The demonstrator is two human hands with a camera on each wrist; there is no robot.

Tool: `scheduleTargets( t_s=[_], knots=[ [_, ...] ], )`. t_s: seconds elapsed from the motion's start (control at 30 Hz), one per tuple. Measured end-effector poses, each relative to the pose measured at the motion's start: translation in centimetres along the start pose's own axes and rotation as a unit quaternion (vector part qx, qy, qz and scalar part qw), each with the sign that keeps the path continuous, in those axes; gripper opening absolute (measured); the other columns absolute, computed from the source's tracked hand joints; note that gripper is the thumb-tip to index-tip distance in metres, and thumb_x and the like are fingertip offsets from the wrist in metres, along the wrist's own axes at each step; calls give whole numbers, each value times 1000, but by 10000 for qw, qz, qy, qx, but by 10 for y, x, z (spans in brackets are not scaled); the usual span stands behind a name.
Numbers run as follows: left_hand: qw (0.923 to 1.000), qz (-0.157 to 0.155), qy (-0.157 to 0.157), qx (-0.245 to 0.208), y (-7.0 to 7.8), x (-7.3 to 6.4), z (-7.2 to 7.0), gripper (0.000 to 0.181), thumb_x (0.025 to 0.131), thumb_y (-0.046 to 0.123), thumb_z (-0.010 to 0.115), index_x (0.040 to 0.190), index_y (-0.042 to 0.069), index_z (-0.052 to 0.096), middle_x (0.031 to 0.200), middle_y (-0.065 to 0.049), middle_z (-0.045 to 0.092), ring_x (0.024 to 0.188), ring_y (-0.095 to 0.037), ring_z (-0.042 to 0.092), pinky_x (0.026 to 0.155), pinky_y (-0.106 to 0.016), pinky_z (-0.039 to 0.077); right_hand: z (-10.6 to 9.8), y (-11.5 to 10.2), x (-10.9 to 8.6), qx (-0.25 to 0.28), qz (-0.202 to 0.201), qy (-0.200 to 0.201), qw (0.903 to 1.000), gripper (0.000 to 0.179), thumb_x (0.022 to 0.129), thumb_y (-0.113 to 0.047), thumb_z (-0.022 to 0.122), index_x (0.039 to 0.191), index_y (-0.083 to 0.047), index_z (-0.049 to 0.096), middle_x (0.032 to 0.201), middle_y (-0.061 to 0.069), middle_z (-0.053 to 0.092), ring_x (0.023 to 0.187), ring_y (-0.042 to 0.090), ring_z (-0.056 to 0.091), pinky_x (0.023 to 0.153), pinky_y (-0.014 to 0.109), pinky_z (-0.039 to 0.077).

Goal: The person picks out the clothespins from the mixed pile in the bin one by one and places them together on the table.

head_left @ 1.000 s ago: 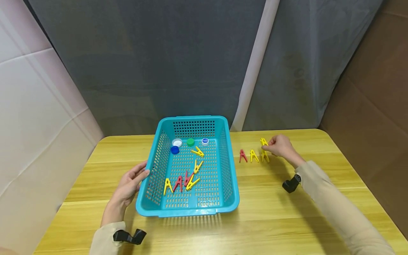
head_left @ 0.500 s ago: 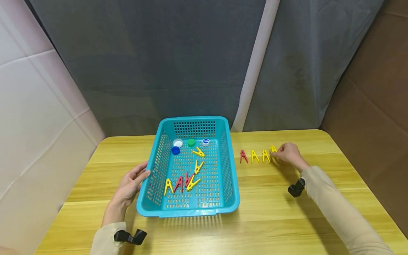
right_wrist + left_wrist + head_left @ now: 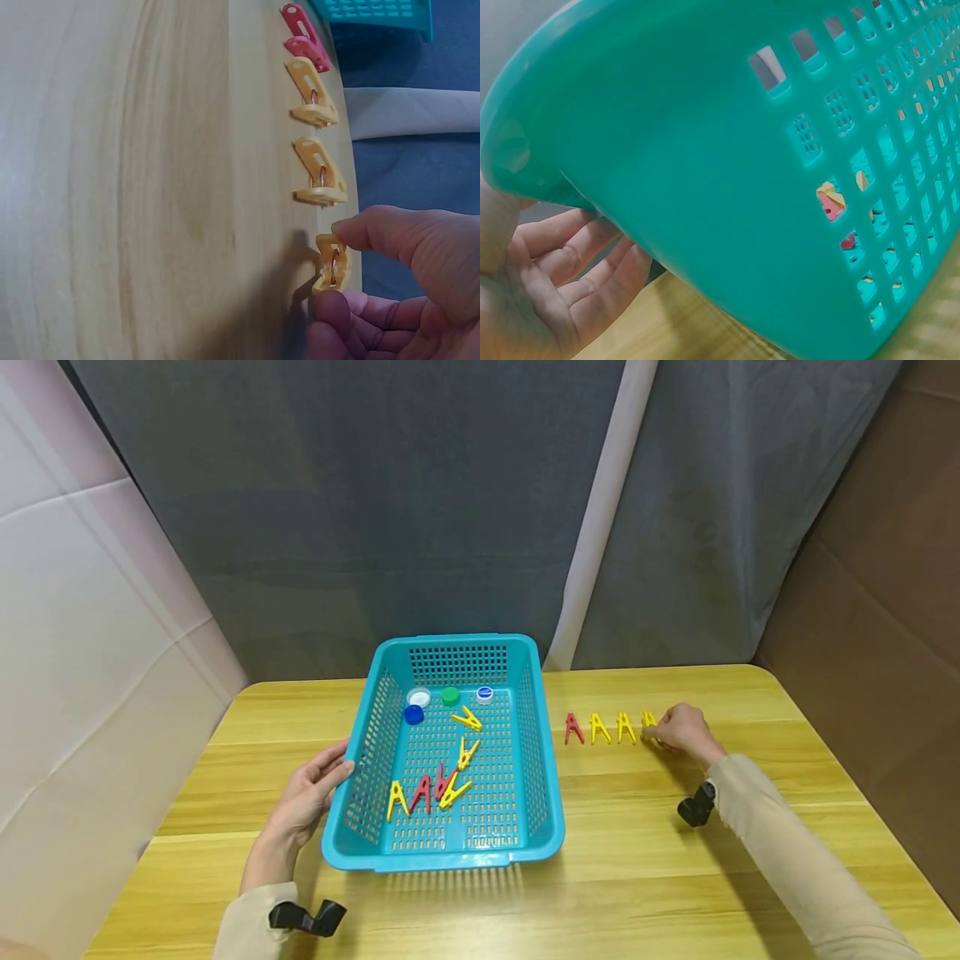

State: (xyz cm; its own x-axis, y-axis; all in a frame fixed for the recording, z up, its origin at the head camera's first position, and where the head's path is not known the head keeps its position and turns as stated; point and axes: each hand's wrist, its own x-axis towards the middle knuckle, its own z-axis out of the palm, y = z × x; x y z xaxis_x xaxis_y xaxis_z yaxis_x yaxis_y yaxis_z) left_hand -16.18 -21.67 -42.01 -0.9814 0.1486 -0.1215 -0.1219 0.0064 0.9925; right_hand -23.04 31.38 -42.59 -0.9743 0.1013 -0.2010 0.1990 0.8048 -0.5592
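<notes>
Right hand (image 3: 681,728): you pinch a yellow clip (image 3: 335,262) at the right end of a row (image 3: 598,727) on the table (image 3: 637,860).
Left hand (image 3: 303,793): you grip the turquoise basket (image 3: 450,861) on its left side.
Inside: clips (image 3: 424,787) and caps (image 3: 450,697).

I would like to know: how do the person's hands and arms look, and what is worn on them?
The left hand and right hand are both without gloves. The left sleeve and right sleeve are plain beige. A small, blocky black device sits at each wrist: left device, right device. No cables show.
</notes>
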Motion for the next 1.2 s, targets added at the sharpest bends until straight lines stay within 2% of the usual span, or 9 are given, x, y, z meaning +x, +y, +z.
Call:
scheduleTargets(
  t_s=[0.17,0.5,0.73,0.97,1.2],
  knots=[
    [10000,9,-8,17,0,0,0,59,98,13,51,144,-8,22,103,13,58,90,-2,59,75,-23,54,3,4,1,75,73,-39,9999,36,82,-23,70,55,-9,52,47,-2,46,41,10,41,45,24,40],
    [9999,38,36,101,1,-1,1,57,97,14,51,143,-9,24,101,13,59,90,-2,59,74,-25,54,4,2,-1,30,142,-46,9999,37,81,-23,71,54,-7,52,46,0,47,40,11,42,43,24,39],
    [10000,51,52,35,-1,0,1,60,96,14,54,142,-11,24,100,13,60,89,-3,60,73,-25,55,-4,-3,-2,7,-47,-10,10000,38,87,-25,65,56,-5,54,47,3,51,43,15,48,43,25,39],
    [9999,37,50,85,0,0,-1,58,97,13,51,143,-9,24,100,13,59,89,-2,59,74,-24,54,-17,-24,1,177,-128,-259,9994,44,91,-24,58,51,-12,43,44,-1,41,39,11,35,47,26,36],
    [10000,19,13,71,1,0,0,58,97,12,51,144,-9,23,102,13,59,90,-2,59,74,-25,54,-20,-59,5,66,-99,-270,9996,43,92,-25,57,54,-13,42,49,2,47,45,13,42,61,31,42]
  ],
)
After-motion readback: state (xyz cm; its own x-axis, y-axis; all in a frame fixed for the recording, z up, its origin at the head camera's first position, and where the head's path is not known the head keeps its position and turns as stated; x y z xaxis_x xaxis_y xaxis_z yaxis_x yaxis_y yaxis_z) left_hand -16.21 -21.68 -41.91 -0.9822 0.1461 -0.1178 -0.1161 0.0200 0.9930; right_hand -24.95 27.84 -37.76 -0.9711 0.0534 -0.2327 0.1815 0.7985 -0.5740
